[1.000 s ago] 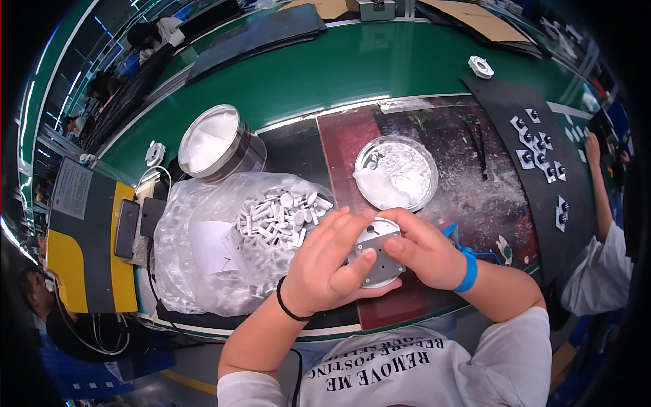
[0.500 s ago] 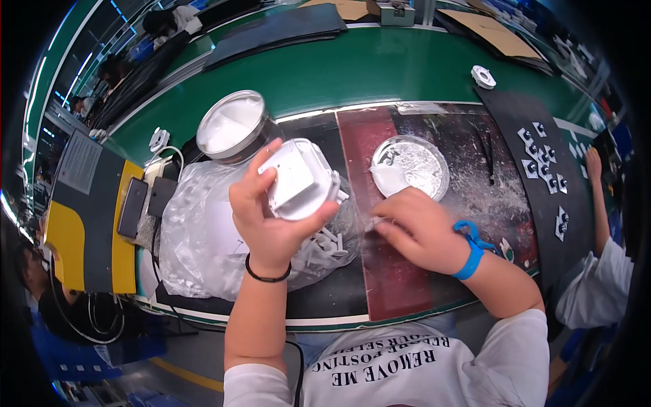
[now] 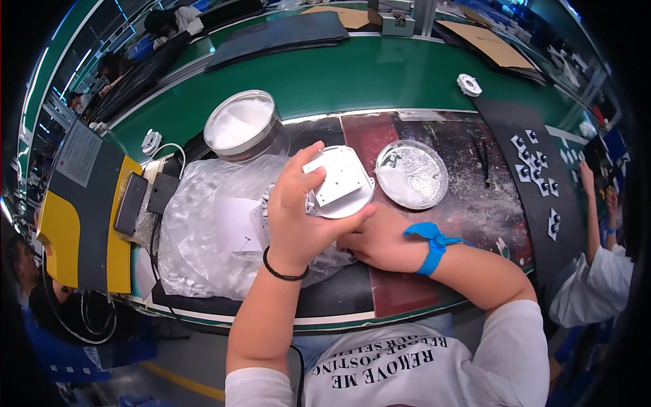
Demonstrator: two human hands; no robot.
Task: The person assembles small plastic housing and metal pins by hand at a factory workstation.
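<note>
My left hand [image 3: 291,217] is closed round a white round plastic housing [image 3: 342,180] with a raised squarish plate, held up above the mat. Low behind it is my right hand [image 3: 390,244], at the right end of a clear plastic bag [image 3: 193,217]. The left hand covers the right hand's fingertips, so whatever they hold is hidden. A blue wrist strap [image 3: 432,254] sits on my right wrist. Just beyond the right hand stands a shallow clear round dish [image 3: 437,193] holding whitish, shiny material.
A clear round tub [image 3: 274,139] with white contents stands behind the bag. At left is a yellow and grey machine [image 3: 88,210] beside a dark phone-like device [image 3: 131,205]. Tweezers [image 3: 483,159] lie right, near several small parts on a black sheet [image 3: 515,224]. Another person's arm [image 3: 591,217] reaches in.
My right hand has moved left from below the round dish to behind my left hand. The left hand has shifted right with the white housing.
</note>
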